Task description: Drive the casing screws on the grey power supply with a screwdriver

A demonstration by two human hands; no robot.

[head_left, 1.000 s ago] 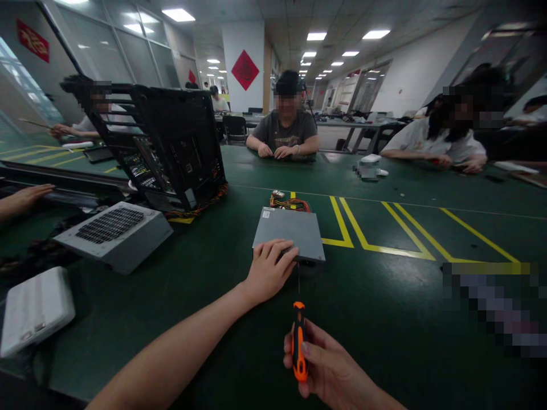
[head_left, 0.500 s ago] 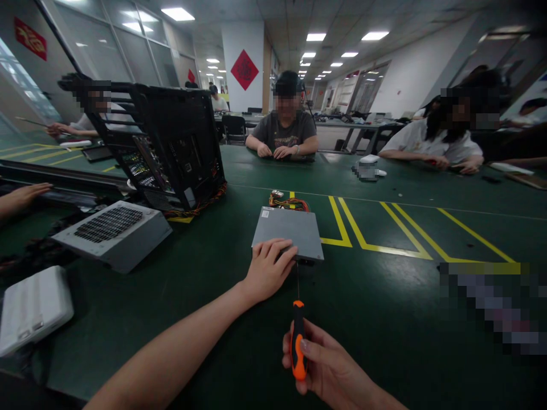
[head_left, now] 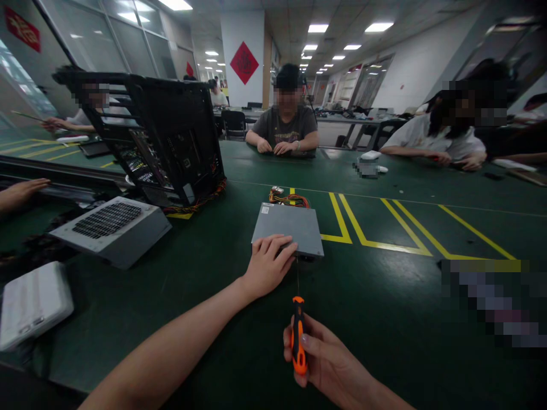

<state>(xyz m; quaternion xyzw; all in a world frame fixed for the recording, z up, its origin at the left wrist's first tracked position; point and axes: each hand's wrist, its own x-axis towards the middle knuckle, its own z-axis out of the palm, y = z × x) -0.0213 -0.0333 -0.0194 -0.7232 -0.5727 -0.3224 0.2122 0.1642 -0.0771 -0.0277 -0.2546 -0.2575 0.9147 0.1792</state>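
Note:
A grey metal computer power supply point(head_left: 288, 219) lies on the green table in front of me, its bundled coloured cables point(head_left: 294, 198) behind it. My left hand point(head_left: 269, 262) rests across its near edge, fingers stretched out and slightly spread over the top. In my right hand point(head_left: 318, 356) is a screwdriver point(head_left: 298, 336) with an orange and black handle, held between thumb and fingers. Its thin shaft points away from me toward the near side of the power supply, by my left fingertips. Whether the tip sits in a screw cannot be made out.
To the left stand a black computer case point(head_left: 171, 136), a second power supply point(head_left: 115, 228) with a vented grille and a white box-like device point(head_left: 36, 304). Yellow tape lines point(head_left: 395, 249) mark the table at right. Several people sit around; another person's hand point(head_left: 23, 193) reaches in at far left.
The screwdriver handle has turned a little in my right hand and shifted slightly up in the picture. My left hand and the power supply keep their places relative to each other.

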